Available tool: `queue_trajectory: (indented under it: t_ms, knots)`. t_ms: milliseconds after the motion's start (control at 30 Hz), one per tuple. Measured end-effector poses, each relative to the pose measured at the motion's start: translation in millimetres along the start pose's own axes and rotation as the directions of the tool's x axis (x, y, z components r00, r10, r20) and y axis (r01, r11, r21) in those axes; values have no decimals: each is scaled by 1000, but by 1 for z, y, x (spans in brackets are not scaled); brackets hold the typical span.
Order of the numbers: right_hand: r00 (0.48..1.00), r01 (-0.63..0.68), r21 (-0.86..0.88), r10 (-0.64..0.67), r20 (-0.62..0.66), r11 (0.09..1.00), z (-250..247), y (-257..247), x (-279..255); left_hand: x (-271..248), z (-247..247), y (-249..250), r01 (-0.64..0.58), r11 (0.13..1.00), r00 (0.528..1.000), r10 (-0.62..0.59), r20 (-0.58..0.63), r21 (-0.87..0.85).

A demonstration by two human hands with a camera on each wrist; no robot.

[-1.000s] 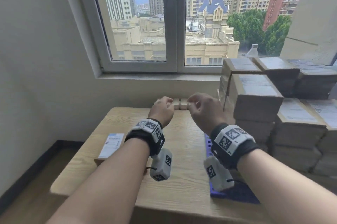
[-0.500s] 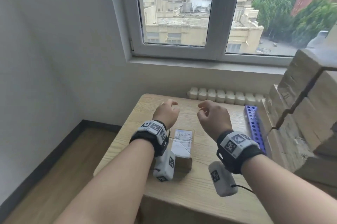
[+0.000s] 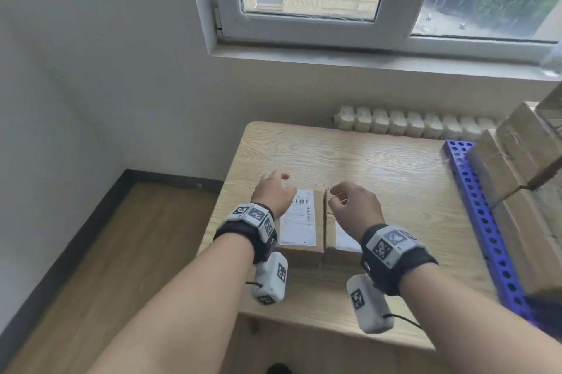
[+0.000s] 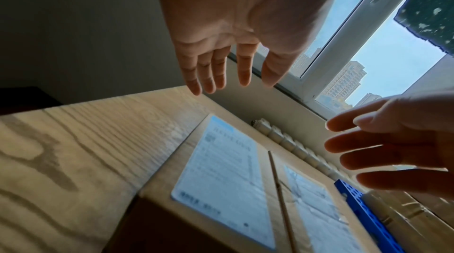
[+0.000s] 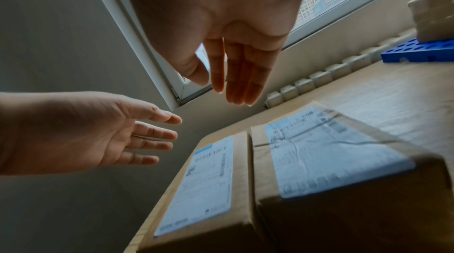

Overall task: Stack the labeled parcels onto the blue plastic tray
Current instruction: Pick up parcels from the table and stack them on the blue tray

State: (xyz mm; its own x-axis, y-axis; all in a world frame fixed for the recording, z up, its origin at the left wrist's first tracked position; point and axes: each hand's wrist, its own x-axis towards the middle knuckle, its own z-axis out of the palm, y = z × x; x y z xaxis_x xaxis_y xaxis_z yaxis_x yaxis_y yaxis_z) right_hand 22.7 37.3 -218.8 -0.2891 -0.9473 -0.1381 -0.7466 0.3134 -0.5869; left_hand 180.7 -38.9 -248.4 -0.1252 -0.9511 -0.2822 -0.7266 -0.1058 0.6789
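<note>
Two brown cardboard parcels with white labels lie side by side on the wooden table (image 3: 380, 160): the left parcel (image 3: 299, 221) (image 4: 221, 189) (image 5: 209, 185) and the right parcel (image 3: 330, 239) (image 4: 314, 208) (image 5: 331, 156). My left hand (image 3: 275, 191) (image 4: 228, 74) hovers over the left one with straight fingers and holds nothing. Above the right parcel, my right hand (image 3: 349, 206) (image 5: 233, 78) is likewise empty, its fingers relaxed. The blue perforated tray (image 3: 483, 221) (image 5: 417, 51) sits at the table's right, bearing stacked parcels (image 3: 517, 160).
A white radiator (image 3: 410, 124) runs behind the table under the window sill (image 3: 365, 57). A grey wall and wooden floor (image 3: 106, 252) lie to the left. Bare tabletop stretches between the two parcels and the tray.
The view has tipped down and closer to the table. Both hands have uncurled and now hover over two parcels; only one parcel showed half a second ago.
</note>
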Motion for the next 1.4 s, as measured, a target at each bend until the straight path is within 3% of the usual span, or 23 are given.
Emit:
queue_trajectory:
  t_ms: [233,433,733,1067,1200,1400]
  knots:
    - [991,-69,-5,69,118,998,35,9,10,15,16,-27,119,992,988,-114,102,-51]
    - [984,-125,31,119,135,992,53,13,20,26,28,-43,225,966,960,-197,201,-129]
    - [974,-144,14,139,180,990,57,4,24,27,35,-56,426,843,889,-324,322,-328]
    - [978,-194,271,165,129,943,51,-3,26,25,14,-61,380,768,915,-229,333,-516]
    - [978,-210,467,181,107,859,41,-13,27,22,6,-61,307,738,945,-159,287,-601]
    - [986,-154,652,159,51,742,19,-19,17,17,-1,-42,243,609,965,-74,251,-756]
